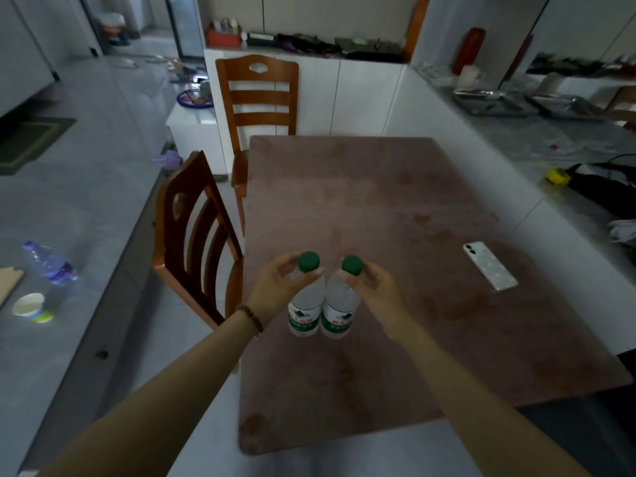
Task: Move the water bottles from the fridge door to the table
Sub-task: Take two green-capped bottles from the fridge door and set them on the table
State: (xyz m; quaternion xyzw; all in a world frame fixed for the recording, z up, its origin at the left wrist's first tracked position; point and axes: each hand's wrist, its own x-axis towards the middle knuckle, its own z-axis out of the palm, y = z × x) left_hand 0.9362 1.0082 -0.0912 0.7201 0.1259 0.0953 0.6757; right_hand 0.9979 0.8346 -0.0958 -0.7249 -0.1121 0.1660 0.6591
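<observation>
Two clear water bottles with green caps and green-and-white labels stand upright side by side near the left edge of the reddish-brown table [395, 208]. My left hand [278, 287] grips the neck of the left bottle [304, 313] just under its cap. My right hand [373, 282] pinches the neck of the right bottle [339, 315] in the same way. The two bottles touch each other at their shoulders. The fridge is out of view.
A white phone [490, 266] lies on the table to the right. Two wooden chairs [196, 235] stand along the table's left side and far end. A grey counter at the left holds another plastic bottle [51, 263] and a paper cup [31, 306].
</observation>
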